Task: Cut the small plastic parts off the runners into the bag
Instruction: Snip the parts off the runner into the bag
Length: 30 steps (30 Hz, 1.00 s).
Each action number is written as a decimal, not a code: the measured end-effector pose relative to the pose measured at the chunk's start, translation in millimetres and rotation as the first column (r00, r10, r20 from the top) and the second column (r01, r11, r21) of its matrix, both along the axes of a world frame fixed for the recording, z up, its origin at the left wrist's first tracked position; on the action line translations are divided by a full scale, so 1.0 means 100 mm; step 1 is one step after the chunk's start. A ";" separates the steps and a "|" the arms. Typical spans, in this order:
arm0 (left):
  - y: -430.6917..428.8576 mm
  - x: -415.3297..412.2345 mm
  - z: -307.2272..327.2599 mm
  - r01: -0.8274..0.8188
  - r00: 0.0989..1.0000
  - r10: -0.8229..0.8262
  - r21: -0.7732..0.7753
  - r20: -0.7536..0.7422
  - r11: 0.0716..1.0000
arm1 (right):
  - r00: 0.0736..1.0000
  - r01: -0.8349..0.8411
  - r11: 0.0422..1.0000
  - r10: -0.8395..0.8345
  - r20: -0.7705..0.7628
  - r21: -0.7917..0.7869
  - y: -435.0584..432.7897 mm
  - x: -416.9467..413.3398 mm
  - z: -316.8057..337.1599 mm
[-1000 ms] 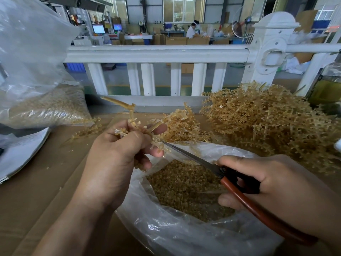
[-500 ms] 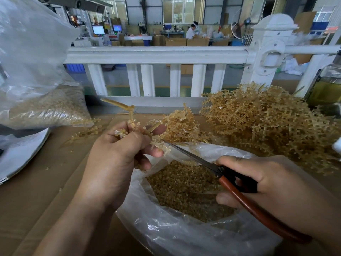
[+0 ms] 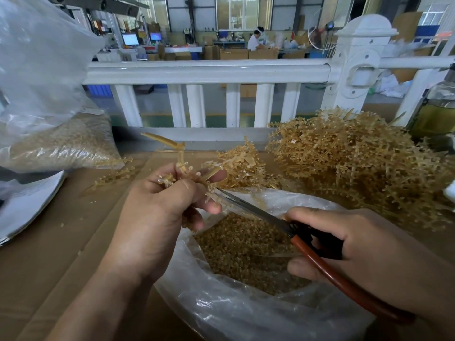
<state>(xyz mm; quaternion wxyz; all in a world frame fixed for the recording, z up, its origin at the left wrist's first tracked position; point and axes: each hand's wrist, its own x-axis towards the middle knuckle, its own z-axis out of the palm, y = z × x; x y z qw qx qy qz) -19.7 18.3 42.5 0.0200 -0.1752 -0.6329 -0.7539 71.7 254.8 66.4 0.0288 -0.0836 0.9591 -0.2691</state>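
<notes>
**Scissors at the runner, over the open bag**

Nearest the camera, the clear plastic bag (image 3: 221,311) lies open on the brown cardboard surface (image 3: 61,267), holding a heap of small tan cut parts (image 3: 246,254). Little has changed in the last second: both hands and the blades sit almost where they were.

The right hand (image 3: 369,247) comes in from the lower right above the bag. Its fingers are curled round the handles of the red-handled steel scissors (image 3: 258,212), with the index finger stretched along the top. The blades look closed, and their tip meets the parts just beside the left fingertips.

The left hand (image 3: 157,217), back towards the camera, pinches a tan plastic runner (image 3: 182,166) between thumb and fingers over the bag's far rim. The stem pokes up behind the knuckles.

Beyond lie a small clump of runners (image 3: 241,163) and a large tangled pile of runners (image 3: 357,163) to the right. A second filled plastic bag (image 3: 56,143) stands at left, with a white railing (image 3: 209,70) behind.
</notes>
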 end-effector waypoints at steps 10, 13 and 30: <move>-0.01 -0.01 -0.04 0.033 0.999 -0.033 -0.017 -0.035 0.999 | 1.000 0.011 1.000 -0.011 -0.023 0.020 0.01 0.03 0.00; -0.01 -0.01 -0.05 0.036 0.998 -0.037 -0.025 -0.048 0.999 | 1.000 0.010 1.000 -0.009 -0.027 0.023 0.01 0.03 -0.02; -0.04 -0.03 -0.08 0.039 0.998 -0.040 -0.023 -0.054 0.999 | 0.997 0.000 1.000 0.000 -0.079 -0.002 -0.02 0.04 -0.01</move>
